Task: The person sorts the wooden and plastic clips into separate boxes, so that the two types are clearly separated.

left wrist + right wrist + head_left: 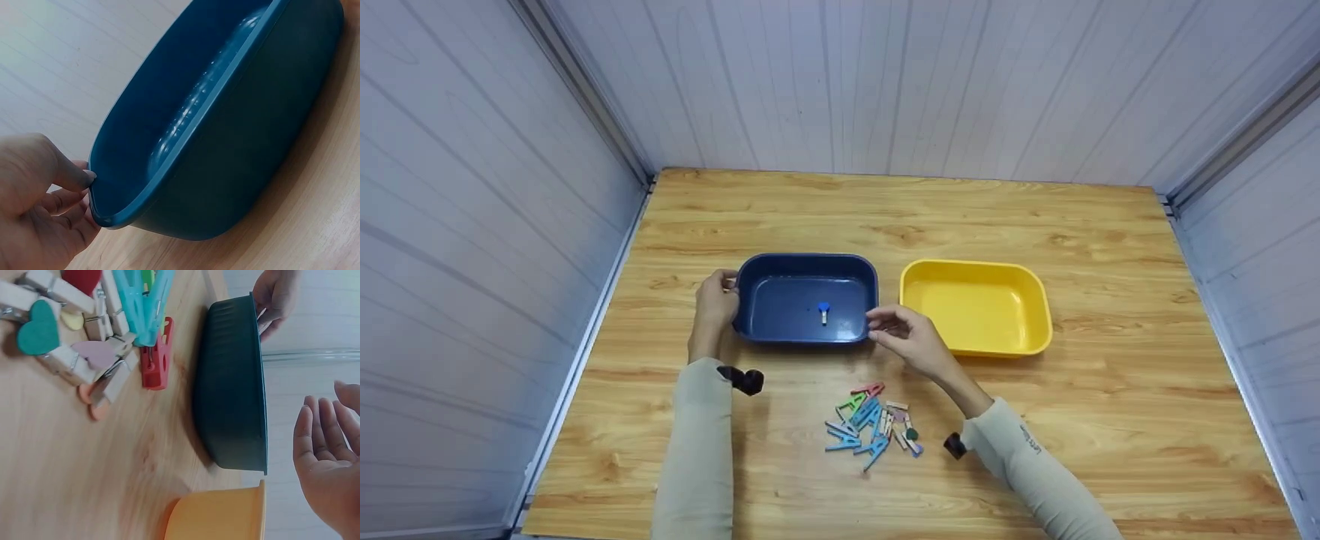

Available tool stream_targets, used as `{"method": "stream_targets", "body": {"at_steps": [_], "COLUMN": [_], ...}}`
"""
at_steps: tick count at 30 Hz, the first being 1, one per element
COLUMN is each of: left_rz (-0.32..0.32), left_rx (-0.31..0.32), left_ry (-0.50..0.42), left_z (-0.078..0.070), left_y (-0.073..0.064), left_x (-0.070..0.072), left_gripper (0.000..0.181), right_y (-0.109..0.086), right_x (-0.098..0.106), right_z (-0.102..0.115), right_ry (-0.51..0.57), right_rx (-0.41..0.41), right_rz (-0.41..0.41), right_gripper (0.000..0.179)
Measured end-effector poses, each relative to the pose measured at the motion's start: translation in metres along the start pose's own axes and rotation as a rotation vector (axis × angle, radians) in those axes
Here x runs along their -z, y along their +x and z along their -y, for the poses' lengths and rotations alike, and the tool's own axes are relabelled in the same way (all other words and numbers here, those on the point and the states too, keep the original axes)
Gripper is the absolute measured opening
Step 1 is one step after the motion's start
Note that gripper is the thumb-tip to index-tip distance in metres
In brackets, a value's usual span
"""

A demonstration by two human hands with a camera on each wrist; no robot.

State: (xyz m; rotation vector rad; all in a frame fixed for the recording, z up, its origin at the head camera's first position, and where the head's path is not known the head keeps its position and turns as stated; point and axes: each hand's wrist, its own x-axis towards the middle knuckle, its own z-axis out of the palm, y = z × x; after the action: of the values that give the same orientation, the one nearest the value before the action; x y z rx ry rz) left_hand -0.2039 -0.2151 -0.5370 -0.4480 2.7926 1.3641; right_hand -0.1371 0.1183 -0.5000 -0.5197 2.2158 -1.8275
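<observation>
A dark blue plastic basin (776, 300) stands on the wooden table, a small wooden clothespin with a blue top (823, 309) lying on its floor. At its left end my left hand (714, 306) pinches the rim; the left wrist view shows the thumb (81, 175) on the edge and the other fingers against the outside. My right hand (913, 339) hovers by the basin's right end, fingers loosely bent and holding nothing. In the right wrist view this hand (332, 450) appears apart from the basin wall (230, 388).
To the right stands a yellow basin (967, 304), close beside the blue one. In front lies a pile of coloured plastic clothespins (867, 412) and small wooden ones, some with hearts such as a green heart (39, 329). Pale panel walls (855, 82) enclose the table.
</observation>
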Motion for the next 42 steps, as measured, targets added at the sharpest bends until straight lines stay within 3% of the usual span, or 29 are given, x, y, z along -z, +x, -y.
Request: {"method": "stream_targets", "body": {"at_steps": [26,35,42], "left_rz": [0.007,0.004,0.002], "left_rx": [-0.008,-0.008,-0.003], "left_ry": [-0.008,-0.01,-0.019], "left_z": [0.0,-0.001,-0.001], "left_y": [0.0,-0.001,-0.002], "left_x": [0.002,0.002,0.001], "left_gripper": [0.037,0.036,0.037], "right_y": [-0.037,-0.048,-0.055], "right_x": [0.013,0.009,0.01], "right_z": [-0.028,-0.042,-0.05], "right_ry": [-0.048,-0.079,-0.098], "right_rx": [0.005,0.04,0.018], "right_rz": [-0.011,0.05,0.083], "right_gripper": [0.029,0.028,0.027]}}
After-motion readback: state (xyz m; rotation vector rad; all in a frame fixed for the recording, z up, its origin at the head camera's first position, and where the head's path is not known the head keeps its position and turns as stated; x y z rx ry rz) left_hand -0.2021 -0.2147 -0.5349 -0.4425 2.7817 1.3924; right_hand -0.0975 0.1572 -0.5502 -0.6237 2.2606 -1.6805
